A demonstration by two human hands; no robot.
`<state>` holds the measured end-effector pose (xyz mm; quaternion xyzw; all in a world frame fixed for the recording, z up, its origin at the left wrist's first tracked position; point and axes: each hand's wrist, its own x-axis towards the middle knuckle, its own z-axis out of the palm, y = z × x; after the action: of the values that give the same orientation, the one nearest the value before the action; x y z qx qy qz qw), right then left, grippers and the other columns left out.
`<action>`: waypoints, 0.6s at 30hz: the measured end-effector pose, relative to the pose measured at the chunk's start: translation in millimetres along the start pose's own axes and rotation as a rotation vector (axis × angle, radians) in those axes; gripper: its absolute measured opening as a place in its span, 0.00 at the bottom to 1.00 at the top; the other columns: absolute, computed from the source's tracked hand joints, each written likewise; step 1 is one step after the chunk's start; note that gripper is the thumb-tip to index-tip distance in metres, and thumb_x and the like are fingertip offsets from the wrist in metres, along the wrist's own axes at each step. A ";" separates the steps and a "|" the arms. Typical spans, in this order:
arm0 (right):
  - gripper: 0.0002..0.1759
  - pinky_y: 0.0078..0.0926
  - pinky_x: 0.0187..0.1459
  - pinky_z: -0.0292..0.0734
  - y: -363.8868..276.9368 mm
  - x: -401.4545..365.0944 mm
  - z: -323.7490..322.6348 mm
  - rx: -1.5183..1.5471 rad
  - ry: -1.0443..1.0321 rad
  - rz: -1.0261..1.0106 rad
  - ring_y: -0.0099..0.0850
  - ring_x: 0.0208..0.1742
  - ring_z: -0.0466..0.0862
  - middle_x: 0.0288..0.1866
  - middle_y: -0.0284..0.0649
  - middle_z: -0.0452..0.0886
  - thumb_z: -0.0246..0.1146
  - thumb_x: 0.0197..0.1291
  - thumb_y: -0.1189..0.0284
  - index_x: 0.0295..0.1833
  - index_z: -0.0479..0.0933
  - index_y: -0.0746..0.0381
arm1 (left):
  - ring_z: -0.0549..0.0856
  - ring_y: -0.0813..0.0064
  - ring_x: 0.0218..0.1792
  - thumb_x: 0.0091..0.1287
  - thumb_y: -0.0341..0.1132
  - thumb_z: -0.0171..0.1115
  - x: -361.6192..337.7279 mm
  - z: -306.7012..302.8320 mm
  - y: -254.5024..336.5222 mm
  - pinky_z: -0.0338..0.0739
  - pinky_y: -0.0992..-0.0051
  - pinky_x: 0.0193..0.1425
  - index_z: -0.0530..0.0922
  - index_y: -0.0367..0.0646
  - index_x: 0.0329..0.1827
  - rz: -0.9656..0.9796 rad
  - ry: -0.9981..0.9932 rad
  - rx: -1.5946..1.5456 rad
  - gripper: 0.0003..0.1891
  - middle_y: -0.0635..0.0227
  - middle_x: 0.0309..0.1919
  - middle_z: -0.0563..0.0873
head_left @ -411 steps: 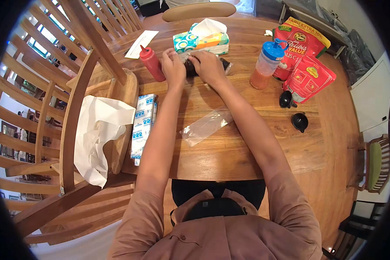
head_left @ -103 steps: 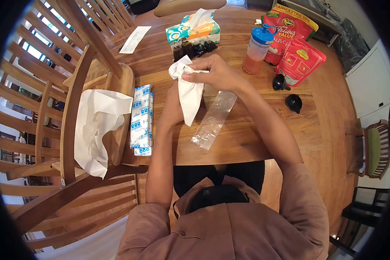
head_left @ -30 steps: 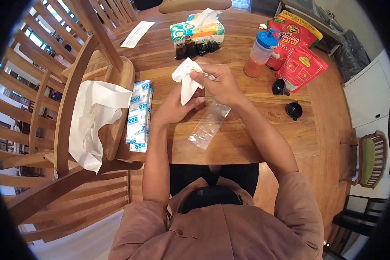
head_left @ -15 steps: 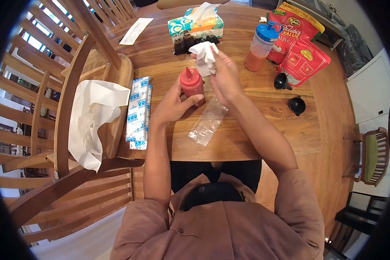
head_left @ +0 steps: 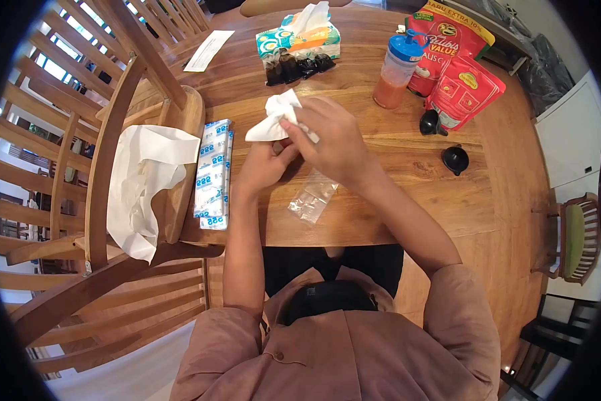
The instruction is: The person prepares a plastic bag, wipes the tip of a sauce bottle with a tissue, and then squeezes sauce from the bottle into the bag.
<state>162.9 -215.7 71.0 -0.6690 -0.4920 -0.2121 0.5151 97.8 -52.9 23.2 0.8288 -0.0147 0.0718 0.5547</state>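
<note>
My right hand [head_left: 337,137] is closed on a crumpled white tissue [head_left: 271,123] and presses it down just above my left hand. My left hand [head_left: 263,167] is curled beneath the tissue, round the red squeeze bottle, which the tissue and my hands now almost wholly hide. A clear plastic bag [head_left: 312,198] lies flat on the wood below my right hand. Beyond my hands, a tissue box [head_left: 298,41] has a tissue standing up from its top, with small dark wrapped bundles [head_left: 299,67] in front of it.
On the right stand a blue-topped bottle [head_left: 392,77] with orange-red sauce, red sauce pouches [head_left: 465,90], a black funnel [head_left: 430,122] and a black cup [head_left: 455,160]. To the left lie blue-and-white packs [head_left: 212,175], white paper [head_left: 209,51] and a wooden chair [head_left: 192,134] bearing crumpled paper [head_left: 143,180].
My right hand has moved left and down, bringing the tissue over the red squeeze bottle. The bottle was in plain sight in my left hand before and is now covered.
</note>
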 end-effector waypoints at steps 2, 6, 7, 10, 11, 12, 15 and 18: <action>0.09 0.40 0.47 0.79 -9.1 -2.2 4.7 -0.265 0.097 -0.064 0.43 0.44 0.82 0.41 0.44 0.82 0.68 0.58 0.70 0.38 0.81 0.66 | 0.82 0.73 0.50 0.66 0.24 0.62 5.5 3.9 -17.8 0.77 0.69 0.54 0.72 0.37 0.65 0.247 0.145 0.062 0.23 0.63 0.56 0.81; 0.09 0.38 0.47 0.79 -4.6 -2.9 16.6 -0.371 0.140 -0.103 0.41 0.47 0.81 0.43 0.42 0.82 0.69 0.55 0.70 0.35 0.80 0.65 | 0.81 0.72 0.52 0.66 0.22 0.61 8.7 2.2 -24.1 0.78 0.71 0.55 0.72 0.37 0.64 0.193 0.176 0.030 0.22 0.61 0.54 0.81; 0.09 0.37 0.47 0.79 -4.8 -1.5 17.8 -0.377 0.151 -0.124 0.40 0.47 0.81 0.43 0.41 0.82 0.69 0.55 0.71 0.35 0.80 0.65 | 0.81 0.72 0.52 0.66 0.22 0.61 8.0 3.2 -22.6 0.78 0.71 0.55 0.72 0.37 0.64 0.194 0.175 0.033 0.22 0.61 0.54 0.81; 0.09 0.37 0.48 0.79 -4.0 4.6 14.3 -0.320 0.152 -0.180 0.40 0.47 0.81 0.43 0.42 0.81 0.69 0.55 0.71 0.37 0.80 0.65 | 0.82 0.73 0.53 0.66 0.20 0.60 9.8 2.6 -20.1 0.78 0.71 0.56 0.70 0.37 0.63 0.294 0.243 -0.119 0.22 0.62 0.55 0.80; 0.09 0.38 0.47 0.79 -3.0 5.6 11.7 -0.259 0.137 -0.210 0.41 0.47 0.81 0.43 0.42 0.81 0.68 0.55 0.72 0.37 0.80 0.66 | 0.81 0.73 0.54 0.66 0.20 0.60 10.9 -2.4 -21.2 0.78 0.71 0.57 0.69 0.38 0.65 0.262 0.238 -0.068 0.23 0.61 0.56 0.79; 0.09 0.38 0.47 0.79 0.8 4.8 10.2 -0.258 0.136 -0.211 0.41 0.47 0.81 0.43 0.42 0.81 0.68 0.55 0.72 0.37 0.80 0.66 | 0.81 0.73 0.55 0.66 0.19 0.60 12.0 -5.5 -20.8 0.78 0.71 0.57 0.67 0.38 0.66 0.228 0.232 -0.018 0.24 0.61 0.56 0.79; 0.10 0.36 0.44 0.80 9.5 -1.2 1.3 -0.129 0.148 -0.086 0.44 0.42 0.81 0.42 0.45 0.81 0.67 0.60 0.72 0.44 0.79 0.67 | 0.81 0.72 0.57 0.67 0.20 0.61 20.6 -11.8 -21.3 0.77 0.70 0.59 0.62 0.38 0.69 0.132 0.283 -0.073 0.28 0.59 0.57 0.79; 0.11 0.33 0.40 0.79 11.7 -8.9 -6.6 0.137 0.083 0.345 0.41 0.35 0.82 0.40 0.44 0.83 0.63 0.67 0.72 0.49 0.77 0.69 | 0.81 0.68 0.57 0.68 0.26 0.65 33.8 -24.6 -32.0 0.75 0.69 0.62 0.60 0.37 0.69 0.163 0.334 -0.046 0.30 0.56 0.57 0.79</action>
<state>170.8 -225.4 60.9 -0.6975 -0.3616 -0.1137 0.6081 132.0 -16.0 7.6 0.7886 0.0090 0.2529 0.5604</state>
